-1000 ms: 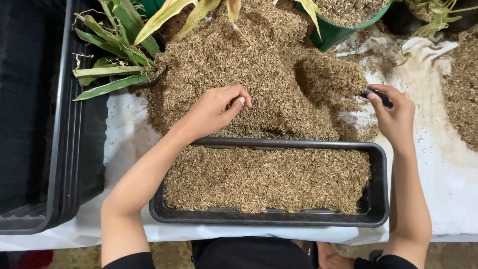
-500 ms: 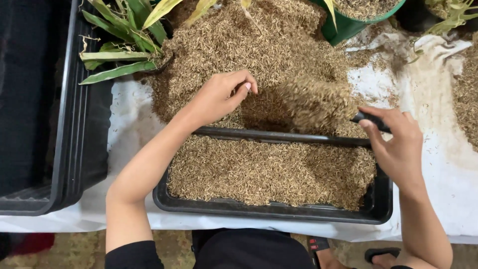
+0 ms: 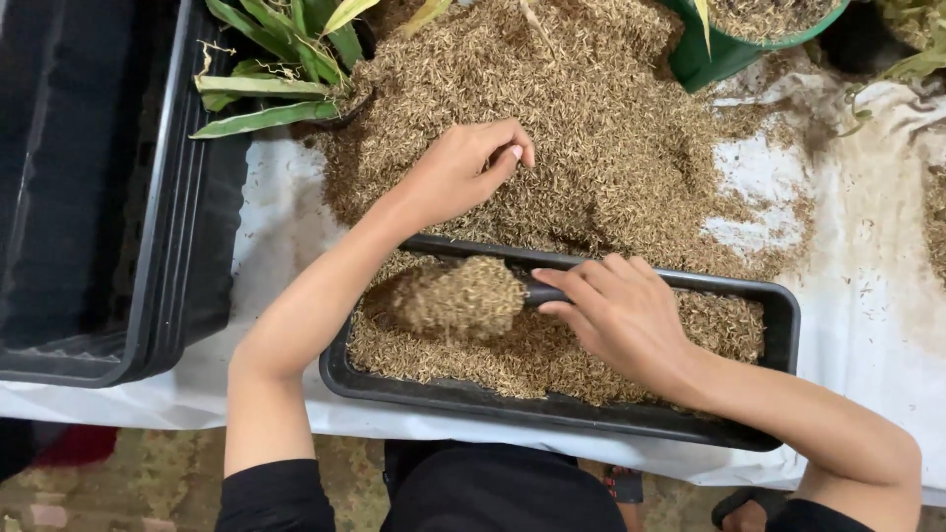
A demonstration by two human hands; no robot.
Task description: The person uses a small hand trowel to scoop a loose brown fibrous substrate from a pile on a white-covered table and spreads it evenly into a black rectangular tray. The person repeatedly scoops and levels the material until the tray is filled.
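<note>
A long black planter tray [image 3: 778, 325] lies across the front of the table, filled with brown husk-like potting mix. My right hand [image 3: 616, 315] grips the dark handle of a small scoop [image 3: 458, 296] heaped with that mix, held over the tray's left half. My left hand [image 3: 463, 172] rests on the big loose pile of mix [image 3: 591, 128] just behind the tray, its fingers curled into the material.
Stacked empty black trays [image 3: 108, 197] stand at the left. Green striped leaves [image 3: 276, 69] lie at the back left. A green pot [image 3: 729, 39] of mix stands at the back right. A white sheet [image 3: 867, 276] covers the table, dusted with mix.
My right hand has swung from the tray's right end to the left over the tray, bringing a loaded scoop. My left hand has stayed on the pile.
</note>
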